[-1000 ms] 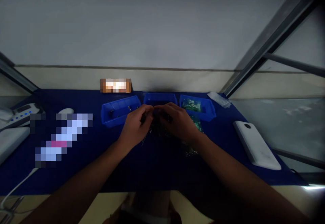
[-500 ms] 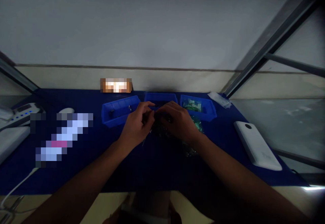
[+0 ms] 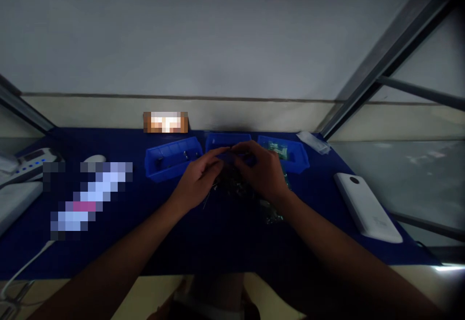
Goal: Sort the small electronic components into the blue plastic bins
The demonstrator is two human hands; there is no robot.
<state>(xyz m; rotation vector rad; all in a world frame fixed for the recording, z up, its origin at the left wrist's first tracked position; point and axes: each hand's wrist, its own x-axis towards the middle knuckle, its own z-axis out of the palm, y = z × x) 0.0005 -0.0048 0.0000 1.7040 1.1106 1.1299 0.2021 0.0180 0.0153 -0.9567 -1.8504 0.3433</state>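
Note:
My left hand (image 3: pixel 199 177) and my right hand (image 3: pixel 262 167) meet fingertip to fingertip above a heap of small dark parts (image 3: pixel 238 184) on the blue table. The fingers of both are bent in towards the thumbs. Whatever they pinch is too small and dark to make out. Thin wire-like pieces (image 3: pixel 207 198) stick out from the heap beside my left hand. Under my right forearm lies a shiny clear bag (image 3: pixel 271 213). Just beyond the hands stands a middle blue bin (image 3: pixel 228 139), its front partly hidden by my fingers.
The left blue bin (image 3: pixel 170 162) holds a few small parts. Green packets (image 3: pixel 278 150) lie in the right blue bin (image 3: pixel 302 164). A white power bank (image 3: pixel 368 208) is at the right, a plastic bag (image 3: pixel 314 142) behind it. At left are a power strip (image 3: pixel 38 158) and a white mouse (image 3: pixel 95 159).
My right hand has shifted slightly up, and its thumb shows more plainly. My left hand has turned inward, its fingers straighter and closer together. More of the heap is visible.

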